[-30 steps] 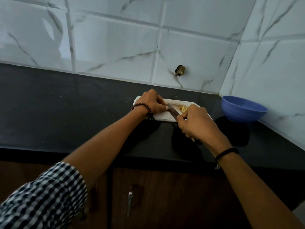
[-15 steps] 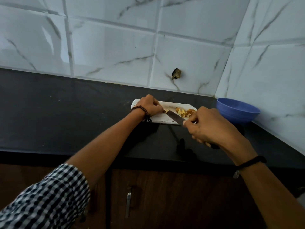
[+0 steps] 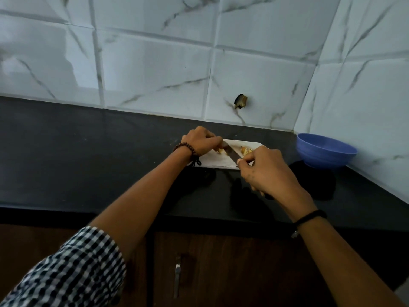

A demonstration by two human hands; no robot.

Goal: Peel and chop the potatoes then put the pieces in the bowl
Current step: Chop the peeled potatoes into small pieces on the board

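On the board (image 3: pixel 218 162), left hand (image 3: pixel 200 141) pinches potato piece (image 3: pixel 220 150), right hand (image 3: pixel 269 171) grips knife (image 3: pixel 231 153).

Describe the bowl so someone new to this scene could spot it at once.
Follow the black countertop to its right end, near the corner of the tiled walls. The bowl stands there, right of the white cutting board and apart from it. It is the only blue, round thing on the counter.

Black countertop (image 3: pixel 88 151) spans mid frame w/ white cutting board (image 3: pixel 217 161) at centre, blue bowl (image 3: pixel 325 151) well apart, far right.
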